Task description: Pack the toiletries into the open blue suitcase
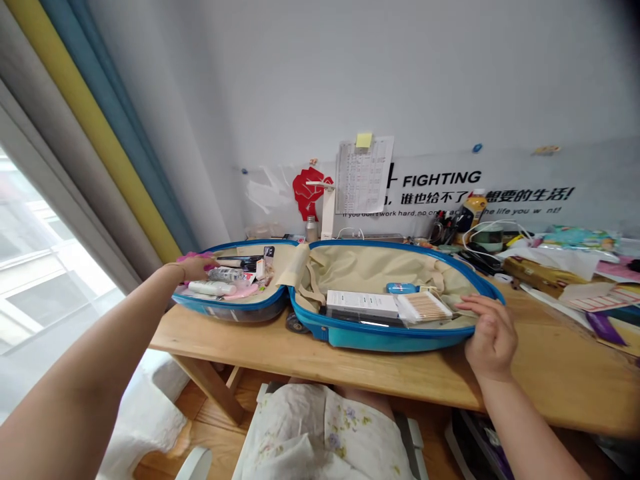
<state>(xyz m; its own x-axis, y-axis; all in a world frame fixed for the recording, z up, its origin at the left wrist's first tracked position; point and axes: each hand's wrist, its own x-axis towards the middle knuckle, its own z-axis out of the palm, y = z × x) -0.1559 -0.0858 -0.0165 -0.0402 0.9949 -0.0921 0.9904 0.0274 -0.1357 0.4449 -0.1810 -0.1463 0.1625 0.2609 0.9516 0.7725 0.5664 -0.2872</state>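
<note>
A blue suitcase (400,340) lies open on the wooden table, its two halves spread side by side. My left hand (196,265) reaches over the far left end of the left half, next to something pink (187,259); its fingers are partly hidden and small. Beside it in that half are a white tube (212,288), clear bottles (226,274) and dark brushes (240,262). My right hand (493,337) rests at the right rim of the right half, fingers apart and holding nothing. That half holds a white box (361,303), a pack of cotton swabs (425,307) and a blue item (402,288).
The wooden table (550,360) carries a yellow-labelled bottle (471,215), pens, cables and a brown pouch (540,275) on the right. A white lamp (328,212) stands behind the suitcase. Curtains (100,120) hang on the left.
</note>
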